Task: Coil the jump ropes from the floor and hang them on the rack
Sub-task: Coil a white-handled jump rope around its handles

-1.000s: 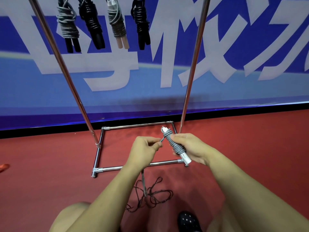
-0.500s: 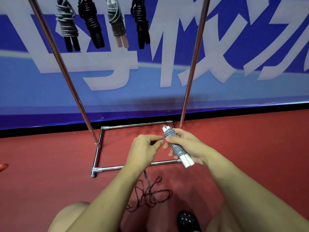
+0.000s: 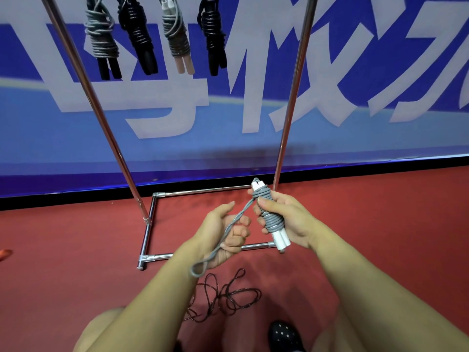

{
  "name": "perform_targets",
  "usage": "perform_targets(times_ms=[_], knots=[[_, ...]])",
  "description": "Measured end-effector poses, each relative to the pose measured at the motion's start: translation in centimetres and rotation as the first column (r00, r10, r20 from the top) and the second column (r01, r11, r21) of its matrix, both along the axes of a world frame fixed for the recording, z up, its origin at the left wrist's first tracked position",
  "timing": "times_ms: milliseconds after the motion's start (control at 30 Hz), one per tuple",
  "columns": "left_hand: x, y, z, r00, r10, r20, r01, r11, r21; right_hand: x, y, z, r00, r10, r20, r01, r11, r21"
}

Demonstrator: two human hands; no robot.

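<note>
On the left, four coiled jump ropes (image 3: 157, 36) hang from the top of the rack (image 3: 101, 118), whose chrome base frame sits on the red floor (image 3: 63, 250). Our left hand (image 3: 223, 235) has its fingers curled round the free doubled tail of the grey jump rope (image 3: 270, 217), the end loop dangling below the wrist. Just right of it, our right hand (image 3: 286, 219) grips the white handles, held together with grey cord already wound round them. We judge the coiling nearly finished: the next move calls for tucking or looping that tail so the bundle holds, then lifting it to the rack. A thin dark rope (image 3: 225, 295) lies tangled on the floor below our hands, not yet coiled. The blue banner (image 3: 355, 72) behind carries large pale characters, cropped too much to read.
</note>
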State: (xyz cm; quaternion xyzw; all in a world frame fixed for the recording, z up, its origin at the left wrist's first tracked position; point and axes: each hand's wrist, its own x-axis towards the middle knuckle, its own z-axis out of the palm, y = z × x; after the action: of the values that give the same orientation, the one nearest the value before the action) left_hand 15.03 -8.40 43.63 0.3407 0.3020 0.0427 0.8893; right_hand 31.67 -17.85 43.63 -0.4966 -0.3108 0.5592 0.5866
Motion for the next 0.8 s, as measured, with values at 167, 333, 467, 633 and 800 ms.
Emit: perform_targets(times_ms=[167,333,467,633,800], knots=[[-0.1,0.1,0.6,0.994,0.055,0.095,-0.041,0.989,-0.14,0.6,-0.2,0.0,0.999,-0.028,-0.018,0.029,0.999,0.029],[-0.1,0.4,0.3,0.994,0.106,0.001,-0.106,0.994,-0.015,0.8,-0.1,-0.1,1.0,-0.021,-0.011,0.021,1.0,0.019],[0.0,0.4,-0.5,0.988,0.147,-0.05,-0.113,0.903,0.414,0.8,0.0,-0.2,0.999,-0.028,-0.036,0.028,1.0,0.002],[-0.3,0.6,-0.6,0.961,0.25,-0.116,-0.092,0.687,0.721,0.8,-0.1,-0.4,0.996,-0.015,0.092,0.02,0.998,-0.056],[-0.2,0.8,-1.8,0.923,0.34,-0.18,0.197,-0.017,0.98,0.5,0.2,-0.3,0.992,-0.074,0.105,0.084,0.992,-0.094]])
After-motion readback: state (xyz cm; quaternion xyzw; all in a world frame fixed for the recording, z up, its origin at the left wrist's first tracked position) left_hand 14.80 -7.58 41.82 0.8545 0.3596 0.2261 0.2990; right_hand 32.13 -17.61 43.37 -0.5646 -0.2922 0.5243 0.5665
